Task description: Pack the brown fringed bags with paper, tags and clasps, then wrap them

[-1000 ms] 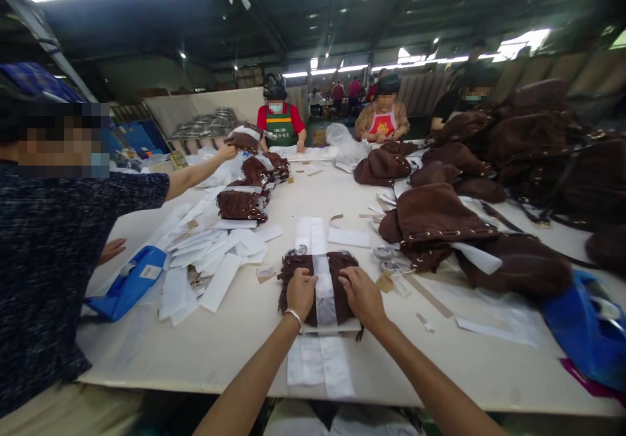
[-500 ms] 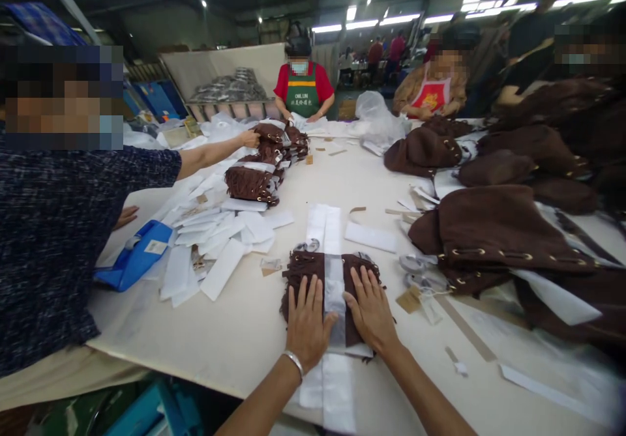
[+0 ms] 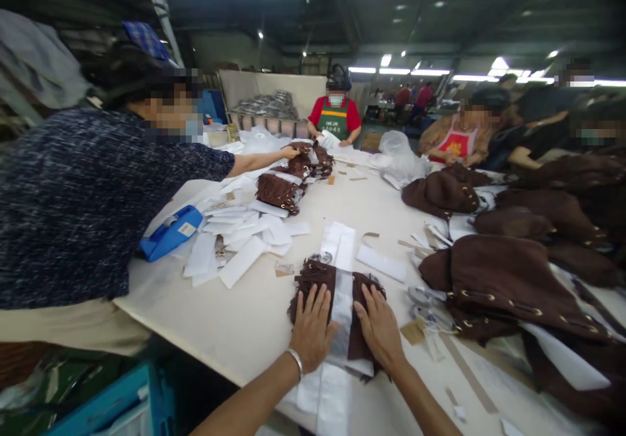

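Resting flat, fingers extended: left hand (image 3: 313, 333), right hand (image 3: 380, 332) atop brown bundle (image 3: 319, 273); tabletop (image 3: 249, 322) room leftward, front edge (image 3: 195, 351) near.

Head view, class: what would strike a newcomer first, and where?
Nearest, the left hand and right hand lie spread on a brown fringed bundle crossed by a pale strip. Brown bags crowd the right side of the table. At left, a bright blue object lies beside white pieces.

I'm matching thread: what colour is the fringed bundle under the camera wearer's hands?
The fringed bundle is dark brown; it shows best in the head view.
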A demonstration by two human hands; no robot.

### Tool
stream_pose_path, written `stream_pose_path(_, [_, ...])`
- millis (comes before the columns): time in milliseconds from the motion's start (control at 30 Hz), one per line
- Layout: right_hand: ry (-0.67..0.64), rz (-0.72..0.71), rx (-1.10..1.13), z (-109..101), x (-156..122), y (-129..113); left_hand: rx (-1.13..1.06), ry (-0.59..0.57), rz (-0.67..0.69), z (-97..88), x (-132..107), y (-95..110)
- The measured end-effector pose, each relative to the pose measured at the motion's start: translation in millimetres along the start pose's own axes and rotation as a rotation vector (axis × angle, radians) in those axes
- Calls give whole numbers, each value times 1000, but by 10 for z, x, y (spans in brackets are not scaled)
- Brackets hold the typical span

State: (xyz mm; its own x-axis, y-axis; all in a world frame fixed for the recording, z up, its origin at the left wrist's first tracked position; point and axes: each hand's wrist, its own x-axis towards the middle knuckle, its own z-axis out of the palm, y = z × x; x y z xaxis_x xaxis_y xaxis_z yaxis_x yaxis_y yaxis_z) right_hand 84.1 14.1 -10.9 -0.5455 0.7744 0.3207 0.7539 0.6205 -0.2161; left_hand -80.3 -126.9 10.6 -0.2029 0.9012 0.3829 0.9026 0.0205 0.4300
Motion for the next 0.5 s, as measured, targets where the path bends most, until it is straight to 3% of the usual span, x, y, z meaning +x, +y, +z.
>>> stream_pose_path(100, [-22,-64,46,-314,423,-48,-273,45,-105,-311,-313,191])
stream_pose_path(133, [-98,-96,62,-383,593,-88,-406,34,-203,-377,-430,272])
stream_pose_path(200, [-266,-143,81,-431,914,-181,-720,-53,-528,-416,-622,424])
stream_pose_path(267, [-400,-171,81,-369,1163,-263,-1077,-150,-901,-347,-730,525])
stream_pose_path(333, [-509,-192,71,-244,1322,-310,-1389,-163,-1169,-231,-751,561])
stream_pose_path(400, [-614,-206,66,-109,1417,-316,-1590,-104,-1281,-126,-707,553])
stream_pose_path(500, [-731,-218,89,31,1510,-275,-1685,-70,-1355,-43,-591,517])
